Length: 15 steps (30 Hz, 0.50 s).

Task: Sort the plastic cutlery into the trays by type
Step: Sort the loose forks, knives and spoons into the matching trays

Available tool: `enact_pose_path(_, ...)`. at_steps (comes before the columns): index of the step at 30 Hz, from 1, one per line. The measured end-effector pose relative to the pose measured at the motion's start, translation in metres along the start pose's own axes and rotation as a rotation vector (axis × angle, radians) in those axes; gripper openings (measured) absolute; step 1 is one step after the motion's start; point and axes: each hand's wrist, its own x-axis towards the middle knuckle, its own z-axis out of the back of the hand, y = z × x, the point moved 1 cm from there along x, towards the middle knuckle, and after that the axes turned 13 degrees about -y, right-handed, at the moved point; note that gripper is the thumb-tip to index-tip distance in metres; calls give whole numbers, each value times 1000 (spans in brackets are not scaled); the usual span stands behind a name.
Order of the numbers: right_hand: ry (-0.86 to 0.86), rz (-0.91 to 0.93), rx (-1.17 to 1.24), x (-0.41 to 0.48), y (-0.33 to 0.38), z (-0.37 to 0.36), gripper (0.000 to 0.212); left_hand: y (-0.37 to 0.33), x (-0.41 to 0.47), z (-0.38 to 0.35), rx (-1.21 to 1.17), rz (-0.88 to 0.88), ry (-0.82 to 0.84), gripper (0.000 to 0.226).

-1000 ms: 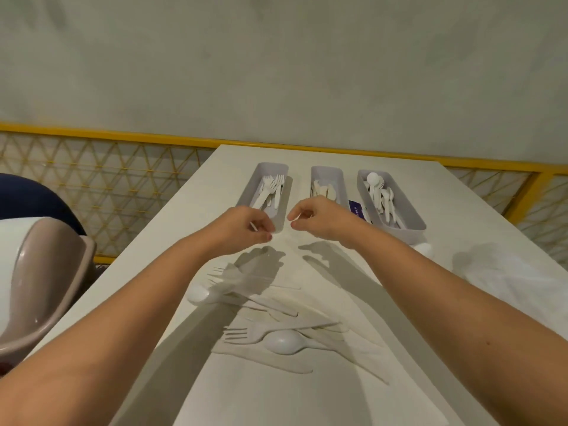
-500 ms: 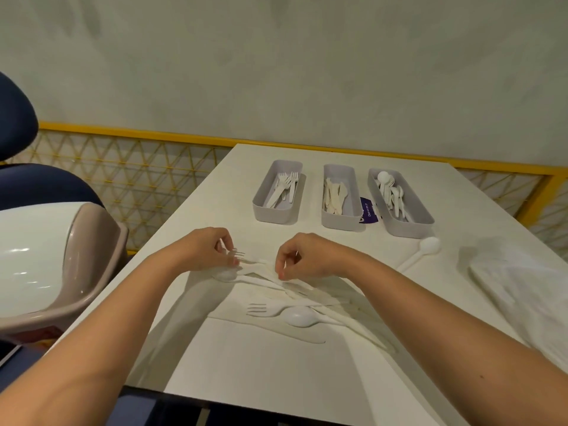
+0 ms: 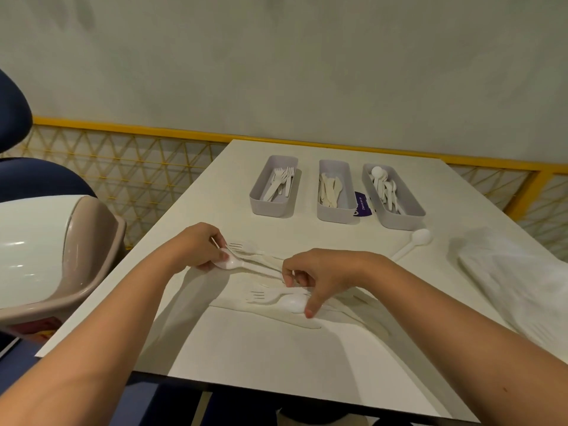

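Three grey trays stand in a row at the far side of the white table: the left tray holds forks, the middle tray knives, the right tray spoons. Between my hands lies a pile of loose white cutlery. My left hand pinches the bowl of a spoon, beside a fork. My right hand pinches a thin white handle end, and I cannot tell which piece it belongs to. Its fingertip touches another spoon next to a second fork. A lone spoon lies near the right tray.
A crumpled white plastic bag covers the table's right side. A purple label sits between the middle and right trays. A white and beige chair stands close at the left, and a yellow railing runs behind the table.
Both hands have come back from the trays to the loose pile. My left hand has settled on the spoon bowl and my right hand has lowered onto the pile's right end.
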Motion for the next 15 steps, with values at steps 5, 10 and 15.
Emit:
enact_pose_path(5,-91,70,22,-8,-4,-6,43,-6,-3,14,-165,-33,-25,6)
enact_pose_path(10,-149,82,-14,-14,-6,-5,42,-19,-8,24,-257,-67,-106,11)
enact_pose_path(15,-261,149,9,-22,-6,-9,39,-30,-9,31,-353,-100,-270,13)
